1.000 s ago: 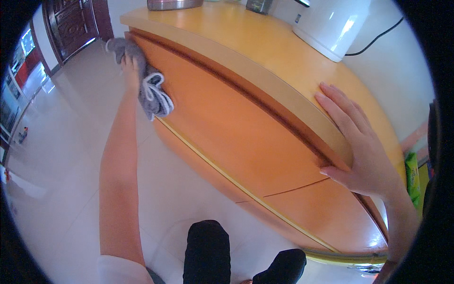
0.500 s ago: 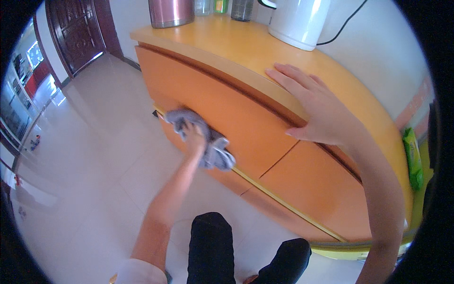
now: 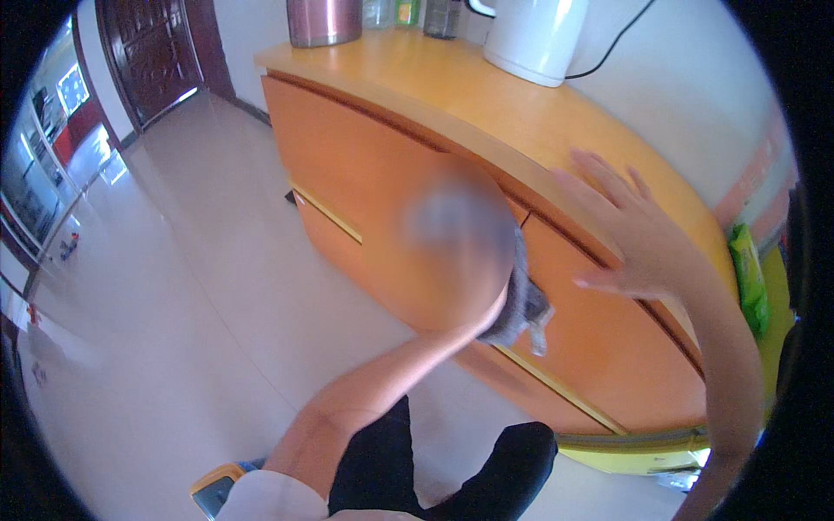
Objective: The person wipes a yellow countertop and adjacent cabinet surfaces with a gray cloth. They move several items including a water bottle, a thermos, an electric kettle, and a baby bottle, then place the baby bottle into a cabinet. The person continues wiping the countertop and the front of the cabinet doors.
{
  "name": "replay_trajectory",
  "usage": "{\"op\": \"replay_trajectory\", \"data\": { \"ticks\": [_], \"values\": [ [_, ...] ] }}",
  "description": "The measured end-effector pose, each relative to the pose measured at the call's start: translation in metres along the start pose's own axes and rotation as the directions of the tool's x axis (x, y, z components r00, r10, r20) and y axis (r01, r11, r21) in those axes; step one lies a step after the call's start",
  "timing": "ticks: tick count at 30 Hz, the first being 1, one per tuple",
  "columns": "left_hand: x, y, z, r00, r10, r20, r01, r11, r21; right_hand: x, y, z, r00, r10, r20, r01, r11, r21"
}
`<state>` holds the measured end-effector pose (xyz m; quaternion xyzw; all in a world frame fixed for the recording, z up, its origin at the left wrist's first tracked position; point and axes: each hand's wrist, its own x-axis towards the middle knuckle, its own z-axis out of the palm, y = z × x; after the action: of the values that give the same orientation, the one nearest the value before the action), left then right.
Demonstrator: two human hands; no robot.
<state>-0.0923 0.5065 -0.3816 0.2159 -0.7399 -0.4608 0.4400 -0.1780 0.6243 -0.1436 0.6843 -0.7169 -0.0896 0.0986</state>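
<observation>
A grey cloth [image 3: 519,304] lies against the orange drawer front [image 3: 339,152] of a wooden cabinet. My left hand [image 3: 479,276] has the cloth at the drawer front, beside the vertical gap between two panels. A round blurred patch hides its fingers and part of the cloth. On the right, my right hand [image 3: 638,230] is open with its fingers spread. It rests at the front edge of the yellow-orange cabinet top [image 3: 452,78], the thumb hanging down toward the drawer front, and holds nothing.
At the back of the cabinet top stand a white kettle [image 3: 534,39] with a black cord, a pink metallic container [image 3: 324,22] and several small jars. A green packet [image 3: 749,278] is at the far right. Pale tiled floor [image 3: 200,243] stretches left to a dark door [image 3: 148,56].
My left hand has moved right along the drawer front, taking the cloth with it. My right hand sits slightly further right and lower in view, still spread.
</observation>
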Motion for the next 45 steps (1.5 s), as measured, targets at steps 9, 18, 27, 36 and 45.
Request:
{"op": "replay_trajectory", "data": {
  "ticks": [9,18,27,36,45],
  "values": [
    [0.152,-0.098,-0.158,0.886,0.236,-0.399,-0.038,0.895,0.445,-0.014,0.01,0.026,0.995,0.086,-0.047,-0.082,0.994,0.066],
    [0.232,-0.293,-0.274,0.761,0.142,-0.633,0.186,0.887,0.422,-0.008,0.028,0.038,0.994,-0.002,-0.105,0.009,0.997,0.073],
    [0.189,-0.393,-0.29,0.812,-0.171,-0.558,0.529,0.62,0.579,0.013,0.018,0.022,0.999,0.032,-0.014,-0.032,0.999,-0.031],
    [0.157,-0.361,-0.276,0.945,-0.243,-0.221,0.304,0.392,0.868,0.039,0.003,0.009,0.998,0.054,-0.009,-0.055,0.998,-0.018],
    [0.053,-0.22,-0.16,0.957,-0.289,-0.026,0.154,0.431,0.889,0.042,-0.014,0.019,0.981,0.081,-0.177,-0.079,0.997,0.014]
  ]
}}
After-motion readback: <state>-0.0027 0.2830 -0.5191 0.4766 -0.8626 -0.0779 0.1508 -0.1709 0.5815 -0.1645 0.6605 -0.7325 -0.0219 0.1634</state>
